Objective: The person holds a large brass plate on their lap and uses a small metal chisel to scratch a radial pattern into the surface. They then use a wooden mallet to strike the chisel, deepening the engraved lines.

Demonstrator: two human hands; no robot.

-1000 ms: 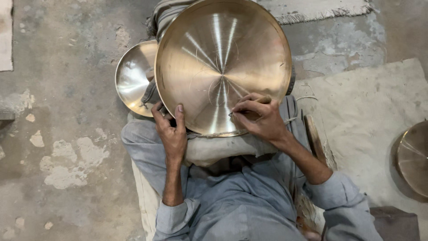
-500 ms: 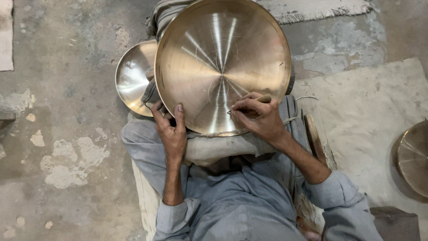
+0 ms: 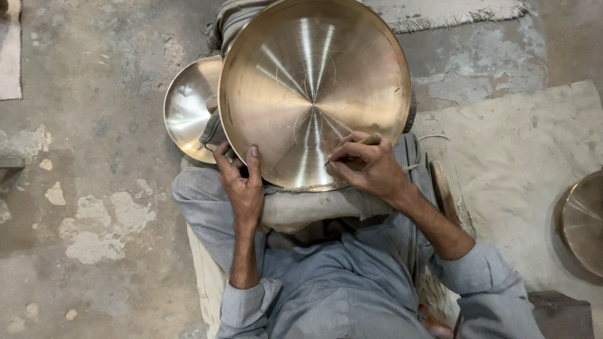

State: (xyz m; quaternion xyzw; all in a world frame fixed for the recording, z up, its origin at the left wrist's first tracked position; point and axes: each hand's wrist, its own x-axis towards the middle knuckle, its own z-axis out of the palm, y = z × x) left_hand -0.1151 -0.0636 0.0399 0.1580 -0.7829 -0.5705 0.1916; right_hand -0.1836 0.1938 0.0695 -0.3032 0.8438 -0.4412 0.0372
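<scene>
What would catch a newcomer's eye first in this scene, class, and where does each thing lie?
The large shiny brass plate fills the upper middle, propped on the person's lap. The left hand grips its lower edge while the right hand presses a thin tool to its scratched face. A smaller brass plate peeks out behind, at left.

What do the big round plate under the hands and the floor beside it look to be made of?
The big round golden plate looks like brass or bronze, polished: bright radial glints and thin scratched arcs show on its face. The grey floor looks like bare concrete, matte, with pale chipped patches. The exact alloy cannot be told.
</scene>
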